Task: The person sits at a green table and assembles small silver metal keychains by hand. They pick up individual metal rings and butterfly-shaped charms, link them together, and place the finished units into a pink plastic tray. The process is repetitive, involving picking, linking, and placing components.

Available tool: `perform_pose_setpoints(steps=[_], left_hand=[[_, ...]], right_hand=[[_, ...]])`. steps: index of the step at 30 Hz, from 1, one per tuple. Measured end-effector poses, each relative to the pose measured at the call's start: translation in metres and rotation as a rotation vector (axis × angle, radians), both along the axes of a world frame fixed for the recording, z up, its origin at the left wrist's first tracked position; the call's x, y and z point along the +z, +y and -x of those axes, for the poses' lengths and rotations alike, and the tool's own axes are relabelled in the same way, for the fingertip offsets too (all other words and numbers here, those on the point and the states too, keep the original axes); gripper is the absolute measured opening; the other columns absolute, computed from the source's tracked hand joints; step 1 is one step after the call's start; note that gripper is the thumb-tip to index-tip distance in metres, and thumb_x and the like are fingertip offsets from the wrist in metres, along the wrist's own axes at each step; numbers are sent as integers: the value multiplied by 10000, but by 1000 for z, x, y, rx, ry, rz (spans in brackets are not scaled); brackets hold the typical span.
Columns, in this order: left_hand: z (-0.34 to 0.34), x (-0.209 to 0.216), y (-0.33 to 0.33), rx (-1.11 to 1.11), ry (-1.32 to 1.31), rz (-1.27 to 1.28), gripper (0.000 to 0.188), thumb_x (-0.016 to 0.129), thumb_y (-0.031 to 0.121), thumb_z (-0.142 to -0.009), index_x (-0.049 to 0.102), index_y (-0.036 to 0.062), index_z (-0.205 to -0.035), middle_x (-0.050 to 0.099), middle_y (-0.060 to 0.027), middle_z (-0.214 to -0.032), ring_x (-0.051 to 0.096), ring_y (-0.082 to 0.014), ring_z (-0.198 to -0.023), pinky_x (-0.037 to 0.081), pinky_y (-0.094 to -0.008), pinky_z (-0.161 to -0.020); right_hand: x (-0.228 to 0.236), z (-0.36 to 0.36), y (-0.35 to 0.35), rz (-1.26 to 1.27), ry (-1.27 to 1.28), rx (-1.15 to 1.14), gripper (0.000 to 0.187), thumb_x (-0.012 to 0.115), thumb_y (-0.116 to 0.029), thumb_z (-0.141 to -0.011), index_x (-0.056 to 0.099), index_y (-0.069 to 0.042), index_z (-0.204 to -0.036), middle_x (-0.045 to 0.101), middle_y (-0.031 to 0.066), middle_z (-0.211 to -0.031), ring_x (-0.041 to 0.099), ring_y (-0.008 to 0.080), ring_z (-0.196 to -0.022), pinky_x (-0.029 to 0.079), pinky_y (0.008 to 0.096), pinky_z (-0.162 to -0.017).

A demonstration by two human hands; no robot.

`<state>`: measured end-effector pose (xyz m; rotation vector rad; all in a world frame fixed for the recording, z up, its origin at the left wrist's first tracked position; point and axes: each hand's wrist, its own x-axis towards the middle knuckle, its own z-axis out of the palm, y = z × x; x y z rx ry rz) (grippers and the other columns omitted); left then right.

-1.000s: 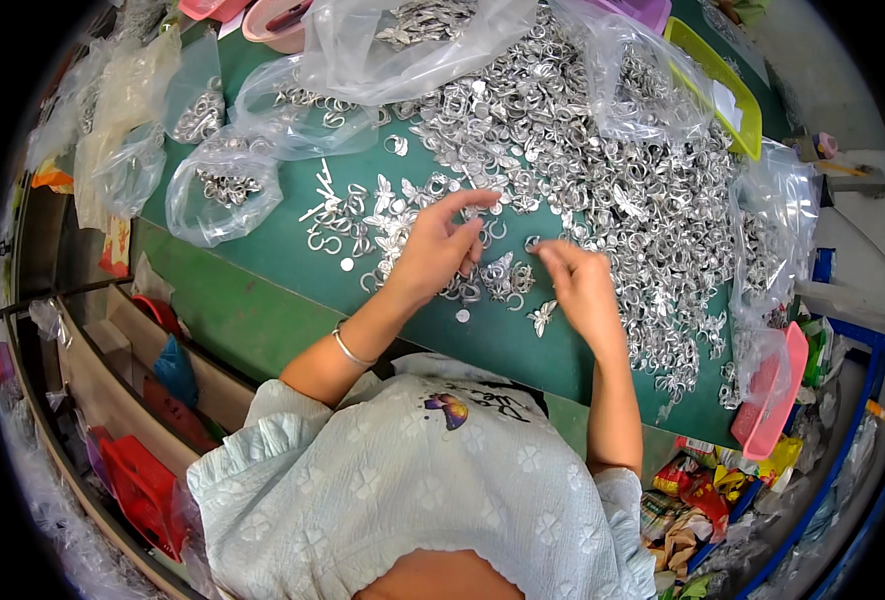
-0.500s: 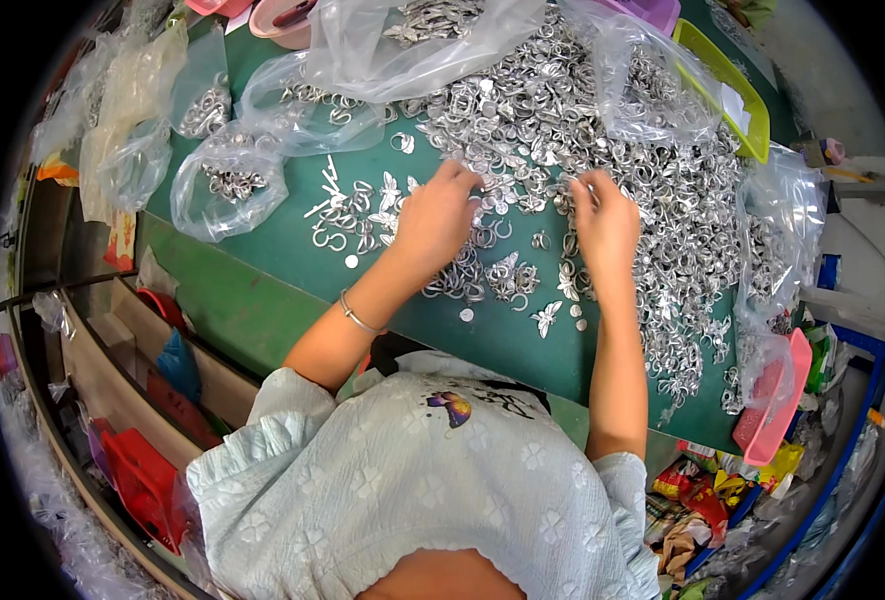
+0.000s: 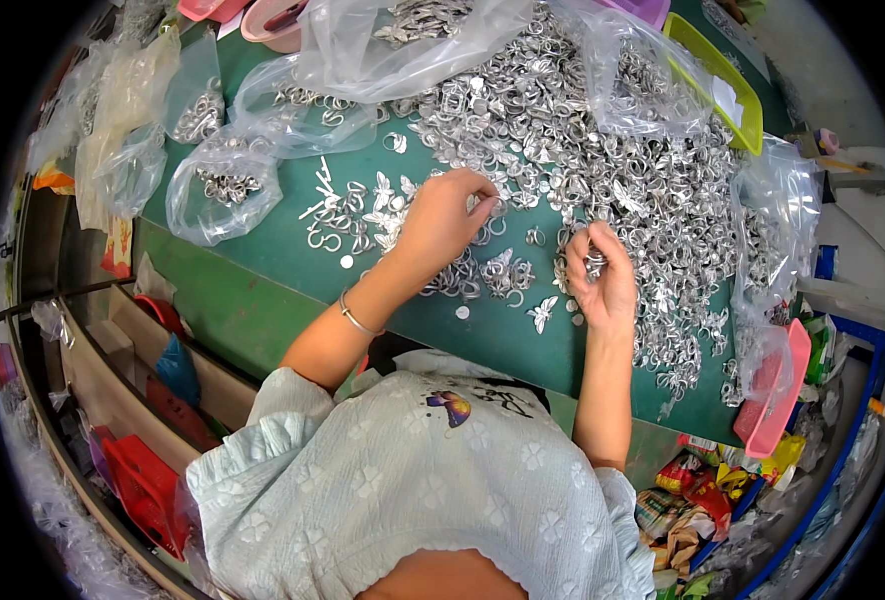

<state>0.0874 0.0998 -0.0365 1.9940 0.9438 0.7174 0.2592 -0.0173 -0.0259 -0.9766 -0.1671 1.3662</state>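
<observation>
My left hand (image 3: 448,212) hovers over small sorted groups of silver-coloured metal pieces, its fingers curled toward the thumb; what they hold, if anything, I cannot make out. Curled with the palm partly turned up, my right hand (image 3: 603,278) has a silver ring (image 3: 595,261) between fingers and thumb. Beyond and right of both hands spreads a large heap of rings (image 3: 678,215). Left of my left hand lie a group of open rings (image 3: 338,215) and some leaf-shaped pieces (image 3: 387,215). A winged piece (image 3: 542,314) and a small disc (image 3: 463,312) rest nearer to me.
Clear plastic bags with metal pieces stand at the left, including an open bag (image 3: 225,190), and another large bag (image 3: 413,55) is at the back. A yellow-green basket (image 3: 748,115) and a pink basket (image 3: 773,395) flank the heap. Drawers (image 3: 143,350) lie below the green table (image 3: 293,270).
My right hand has drawn back toward me from the heap and turned its palm up, a ring now showing in its fingers. My left hand has shifted slightly and its fingers have curled.
</observation>
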Motion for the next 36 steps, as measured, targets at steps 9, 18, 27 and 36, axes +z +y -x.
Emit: perform_pose_setpoints(steps=[9, 18, 27, 36], left_hand=[[0, 9, -18, 8, -112, 79, 87, 638, 36, -726, 637, 9, -809, 575, -47, -656, 410, -90, -480, 349, -246, -451], [-1, 22, -60, -40, -252, 309, 116, 625, -11, -734, 630, 31, -842, 505, 16, -639, 360, -16, -474, 266, -187, -430], [-17, 19, -87, -103, -262, 143, 218, 609, -37, -731, 618, 44, -933, 566, -42, -848, 426, -66, -490, 356, -204, -454], [2, 30, -75, -74, -218, 236, 246, 605, -34, -744, 606, 48, -976, 570, -36, -879, 385, -59, -470, 339, -202, -453]], right_hand=[[-14, 31, 12, 273, -1926, 380, 211, 602, -165, -783, 532, -6, -903, 582, 187, -629, 579, 368, -580, 427, 453, -501], [-5, 17, -27, -110, 308, -20, 160, 509, -189, -843, 463, -81, -733, 546, 119, -866, 500, 156, -575, 347, 196, -335], [3, 49, -36, 14, 39, 25, 205, 502, -223, -880, 488, -57, -1000, 534, 41, -701, 483, 104, -457, 272, 185, -316], [-1, 8, -18, 225, -1901, -27, 250, 626, -258, -791, 615, -14, -844, 594, 122, -626, 570, 279, -505, 416, 357, -425]])
